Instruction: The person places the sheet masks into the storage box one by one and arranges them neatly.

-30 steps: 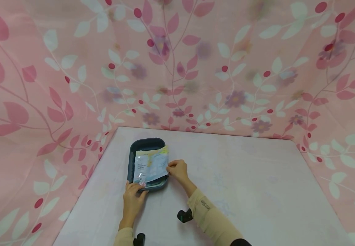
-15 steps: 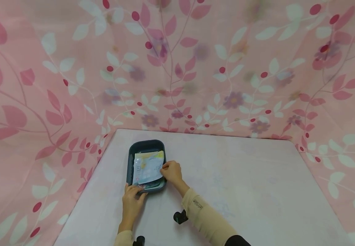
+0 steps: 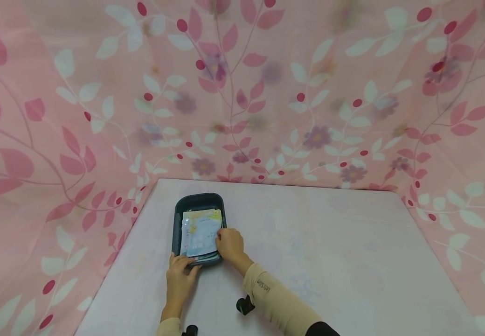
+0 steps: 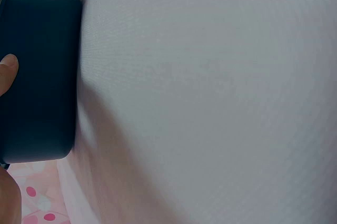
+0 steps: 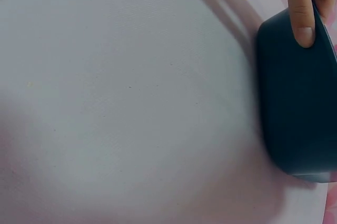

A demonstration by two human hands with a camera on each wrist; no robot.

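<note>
A dark teal plastic bin point(image 3: 177, 219) stands on the table's left part. In the head view, my left hand point(image 3: 178, 280) grips its near-left corner. The left thumb point(image 4: 7, 74) presses on the outer wall in the left wrist view; the right wrist view shows that same thumb on the bin's wall point(image 5: 295, 98). Inside the bin lies a light-blue flat pouch point(image 3: 202, 233) with a yellow top strip. My right hand point(image 3: 231, 245) pinches the pouch's right edge by the bin's right side, curled fingers hiding that edge. Edges of other packaging point(image 3: 209, 257) show beneath the pouch.
The white-covered table point(image 3: 330, 252) extends to the right of the bin. Behind and at both sides hangs a pink floral curtain point(image 3: 267, 102). Black wrist-camera mounts point(image 3: 245, 305) sit at the sleeves, close over the table.
The pouch, raised and tilted over the bin's right side a second ago, has come down flatter inside it. My right hand has moved left and nearer with it; the left hand keeps its grip.
</note>
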